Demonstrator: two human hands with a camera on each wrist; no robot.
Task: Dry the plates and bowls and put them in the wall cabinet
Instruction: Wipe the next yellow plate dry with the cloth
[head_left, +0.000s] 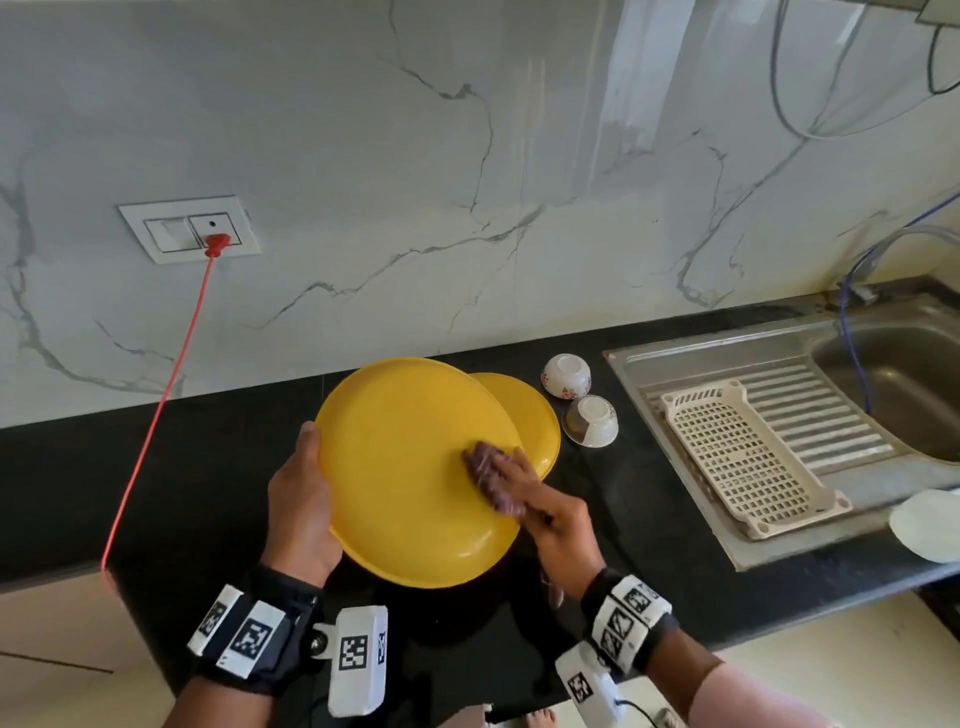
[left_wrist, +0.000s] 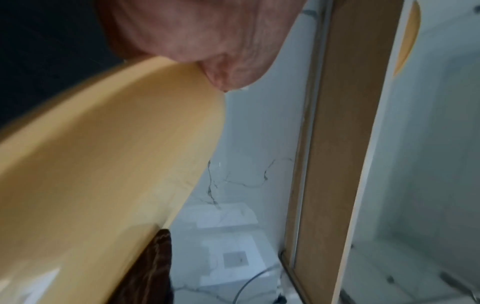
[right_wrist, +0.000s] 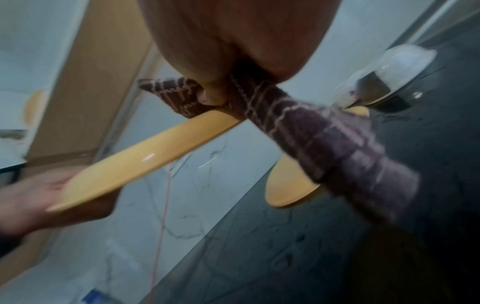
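We see a marble wall (head_left: 467, 156) behind a black counter (head_left: 649, 519), and a steel sink (head_left: 883, 364) is set in the counter on the right. On the ribbed drainboard of the sink lies a cream plastic rack (head_left: 748, 457). A red cable (head_left: 156, 405) goes from a socket (head_left: 192, 228) on the wall down to the front edge of the counter.

Over the counter, a large yellow plate (head_left: 410, 467) is held tilted in the air. A second yellow plate (head_left: 535, 415) lies on the counter behind it, partly covered by the first one. Just beside this second plate, on its right, two small bowls stand upside down: a floral bowl (head_left: 566, 375) nearer to the wall and a grey-and-white bowl (head_left: 591, 420) nearer to us. The two bowls are close together, but we cannot tell if they touch.

Our left hand (head_left: 301, 499) holds the large plate at its left rim; the thumb lies on the upper face and the fingers are curled under the plate, as the right wrist view shows. Our right hand (head_left: 550, 514) presses a brown checked cloth (head_left: 488, 475) on the upper face of the plate, near its right rim. Its fingers (head_left: 511, 475) are stretched and close together on top of the cloth, while the thumb pinches the cloth from below, so a long part of the cloth hangs under the hand.
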